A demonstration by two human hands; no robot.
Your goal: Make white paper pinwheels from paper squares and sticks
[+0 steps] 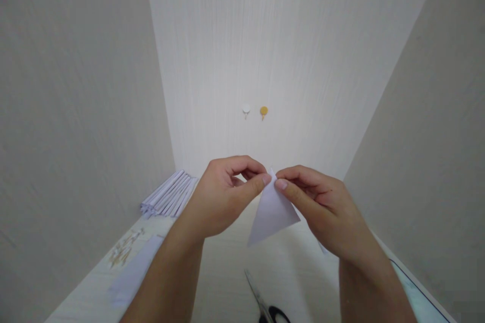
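Observation:
A small white paper triangle (273, 212) hangs point-up in front of me above the desk. My left hand (222, 197) pinches its top tip from the left with thumb and curled fingers. My right hand (322, 207) pinches the same tip from the right, its fingers pressed together. The lower edge of the paper hangs free between my wrists.
Scissors (263, 300) with black handles lie on the pale desk (227, 262) below my hands. A stack of folded white papers (168, 194) rests at the left against the wall. A white sheet (134, 272) lies nearer left. Two round pins, white (246, 109) and yellow (263, 110), sit on the back wall.

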